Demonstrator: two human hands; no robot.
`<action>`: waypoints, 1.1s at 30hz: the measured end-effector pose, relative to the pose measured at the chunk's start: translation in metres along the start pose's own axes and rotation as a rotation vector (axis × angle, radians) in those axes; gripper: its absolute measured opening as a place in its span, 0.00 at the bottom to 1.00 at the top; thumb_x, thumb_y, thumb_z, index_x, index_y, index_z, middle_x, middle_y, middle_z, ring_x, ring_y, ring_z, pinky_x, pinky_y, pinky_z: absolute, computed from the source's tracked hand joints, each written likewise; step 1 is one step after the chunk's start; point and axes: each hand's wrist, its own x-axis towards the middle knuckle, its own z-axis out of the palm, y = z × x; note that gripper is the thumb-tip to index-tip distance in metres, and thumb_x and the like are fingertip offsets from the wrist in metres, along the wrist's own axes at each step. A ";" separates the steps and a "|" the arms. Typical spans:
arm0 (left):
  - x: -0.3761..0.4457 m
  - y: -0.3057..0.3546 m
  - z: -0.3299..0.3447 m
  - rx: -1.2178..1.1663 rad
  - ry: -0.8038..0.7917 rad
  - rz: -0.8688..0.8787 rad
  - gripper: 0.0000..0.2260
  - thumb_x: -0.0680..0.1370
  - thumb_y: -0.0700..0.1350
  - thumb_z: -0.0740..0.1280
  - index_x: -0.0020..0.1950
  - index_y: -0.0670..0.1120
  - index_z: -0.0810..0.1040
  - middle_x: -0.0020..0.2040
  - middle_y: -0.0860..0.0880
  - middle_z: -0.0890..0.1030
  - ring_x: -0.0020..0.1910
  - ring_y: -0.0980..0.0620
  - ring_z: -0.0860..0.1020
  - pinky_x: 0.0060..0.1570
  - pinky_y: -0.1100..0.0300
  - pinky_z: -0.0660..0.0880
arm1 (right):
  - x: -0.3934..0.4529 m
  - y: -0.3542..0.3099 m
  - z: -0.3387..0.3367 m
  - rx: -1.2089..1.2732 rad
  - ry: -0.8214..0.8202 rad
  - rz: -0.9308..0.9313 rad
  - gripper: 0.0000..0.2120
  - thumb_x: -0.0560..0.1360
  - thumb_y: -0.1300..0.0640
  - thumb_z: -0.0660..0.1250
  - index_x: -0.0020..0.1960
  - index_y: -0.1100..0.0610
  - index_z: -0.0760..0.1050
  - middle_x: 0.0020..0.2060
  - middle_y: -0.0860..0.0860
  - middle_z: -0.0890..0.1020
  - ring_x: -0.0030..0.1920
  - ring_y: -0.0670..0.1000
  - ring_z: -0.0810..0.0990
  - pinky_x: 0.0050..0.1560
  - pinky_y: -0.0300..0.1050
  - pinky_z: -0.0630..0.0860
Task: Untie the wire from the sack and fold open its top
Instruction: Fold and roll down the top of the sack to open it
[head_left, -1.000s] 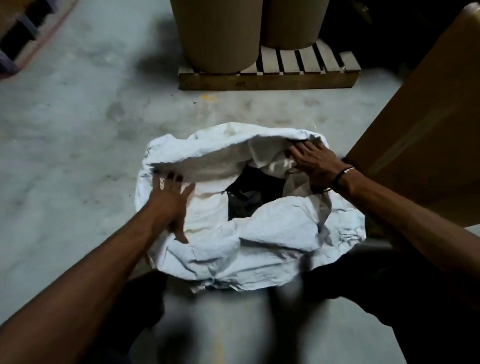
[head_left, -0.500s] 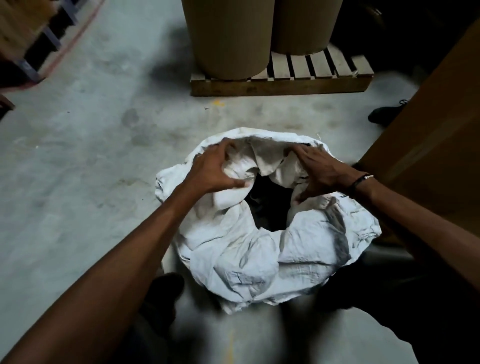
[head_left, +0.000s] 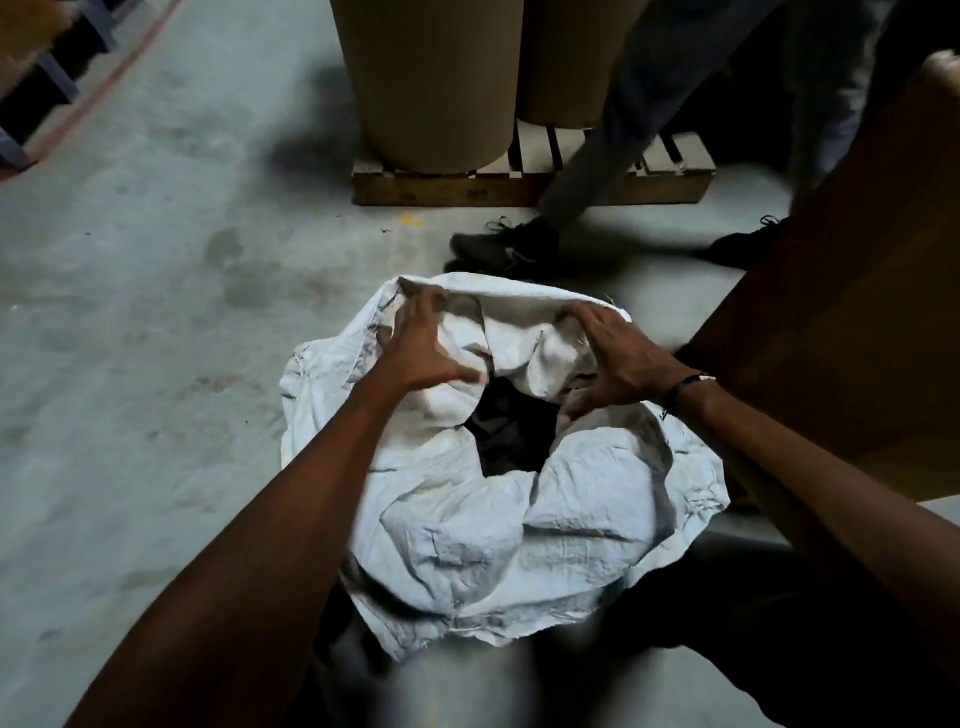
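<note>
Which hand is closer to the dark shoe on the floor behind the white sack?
Left. The left hand grips the far left rim of the white woven sack, just below the dark laced shoe. The right hand rests on the far right rim, further from it.

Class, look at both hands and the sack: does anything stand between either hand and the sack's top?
Nothing visible does. The left hand and the right hand are both already on the far rim of the white sack, at its open mouth.
</note>
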 end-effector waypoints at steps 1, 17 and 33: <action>-0.003 -0.002 0.000 0.131 -0.122 0.018 0.66 0.50 0.67 0.82 0.81 0.53 0.54 0.82 0.44 0.58 0.83 0.41 0.54 0.78 0.30 0.53 | -0.001 0.007 0.000 -0.014 -0.035 -0.002 0.61 0.51 0.39 0.87 0.76 0.60 0.66 0.73 0.58 0.71 0.74 0.59 0.70 0.76 0.52 0.66; -0.053 -0.015 -0.032 0.265 -0.245 0.159 0.40 0.74 0.52 0.78 0.82 0.50 0.62 0.79 0.46 0.64 0.79 0.46 0.64 0.73 0.40 0.69 | -0.042 -0.053 -0.007 0.229 -0.156 -0.060 0.21 0.75 0.50 0.77 0.62 0.57 0.76 0.55 0.52 0.82 0.50 0.50 0.81 0.48 0.36 0.74; -0.037 0.006 -0.005 0.321 -0.177 -0.002 0.60 0.64 0.70 0.77 0.84 0.60 0.42 0.86 0.48 0.38 0.84 0.40 0.37 0.75 0.26 0.40 | -0.056 -0.059 0.002 -0.106 -0.264 -0.177 0.37 0.71 0.46 0.77 0.75 0.48 0.63 0.67 0.50 0.77 0.64 0.54 0.77 0.58 0.49 0.75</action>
